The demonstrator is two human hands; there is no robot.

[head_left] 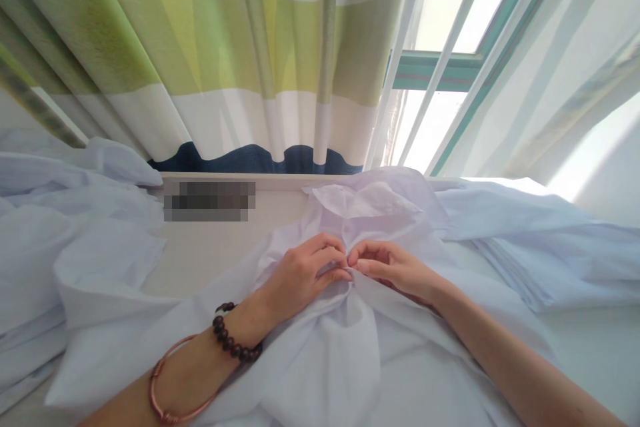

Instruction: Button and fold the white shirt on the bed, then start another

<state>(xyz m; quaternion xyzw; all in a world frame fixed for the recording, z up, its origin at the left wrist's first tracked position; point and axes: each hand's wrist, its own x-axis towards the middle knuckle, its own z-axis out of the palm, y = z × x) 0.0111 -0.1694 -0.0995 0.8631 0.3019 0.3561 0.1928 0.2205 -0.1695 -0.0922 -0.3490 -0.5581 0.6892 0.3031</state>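
A white collared shirt (320, 353) lies spread in front of me, its collar (373, 200) toward the curtain. My left hand (305, 273), with a dark bead bracelet and a copper-coloured bangle on the wrist, pinches the front edge of the shirt below the collar. From the other side my right hand (395, 270) grips the same front edge, thumb and forefinger together. The fingertips of both hands nearly meet there. A small button seems to show just above them on the front; whether one sits between my fingers is hidden.
Rumpled white cloth (100, 227) is heaped at the left, and folded white garments (540, 240) lie stacked at the right. A blurred-out dark object (210, 201) rests at the bed's back edge. Behind hang a striped curtain (240, 47) and white bars (440, 47) before a window.
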